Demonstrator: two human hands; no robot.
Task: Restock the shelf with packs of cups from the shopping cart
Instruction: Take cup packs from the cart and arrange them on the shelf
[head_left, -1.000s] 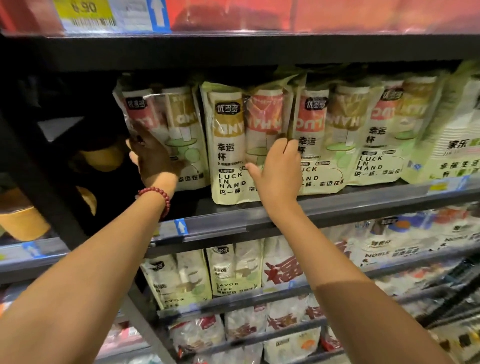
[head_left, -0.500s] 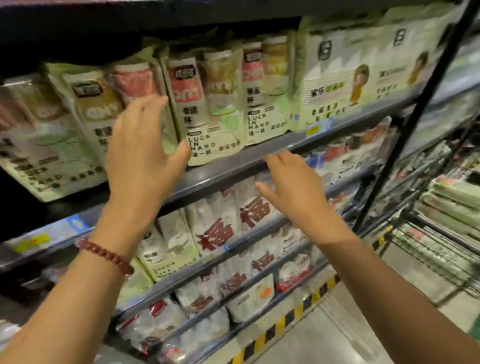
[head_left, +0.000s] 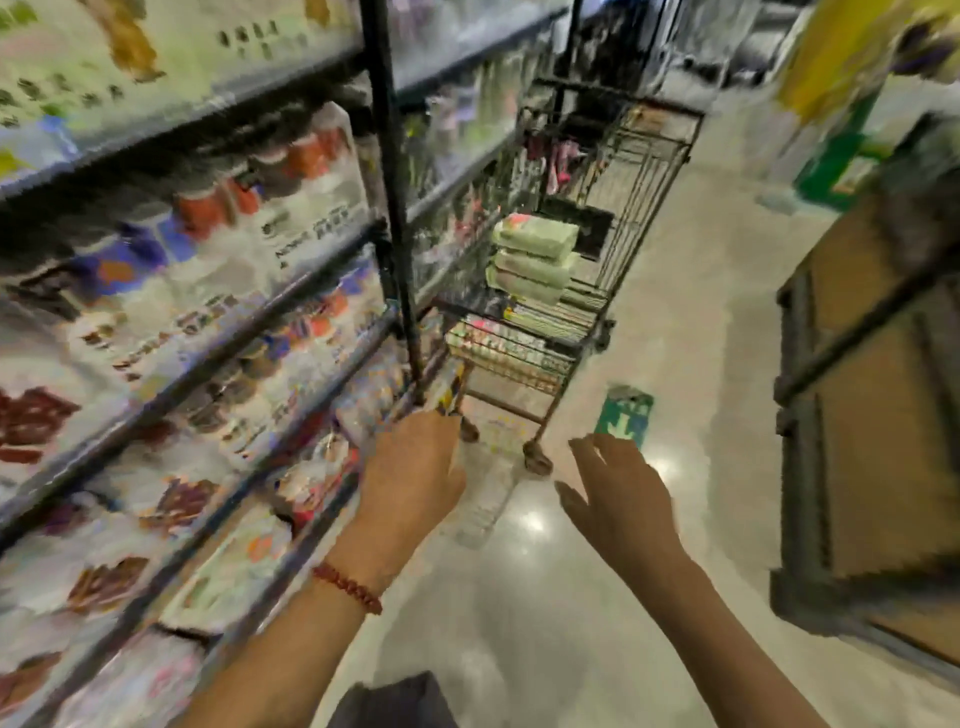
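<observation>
Black shelf upright (head_left: 397, 218) stands between the stocked shelf (head_left: 197, 291) on the left and the wire shopping cart (head_left: 613, 218) down the aisle. Pale green packs of cups (head_left: 535, 257) lie stacked in the cart. Both hands, left (head_left: 410, 478) and right (head_left: 618, 499), hang open and empty over glossy floor (head_left: 519, 623), well short of the cart

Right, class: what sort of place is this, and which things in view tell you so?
Most likely a supermarket aisle: tiered shelves of packaged goods, a wire shopping cart holding stacked packs, and a polished floor.
</observation>
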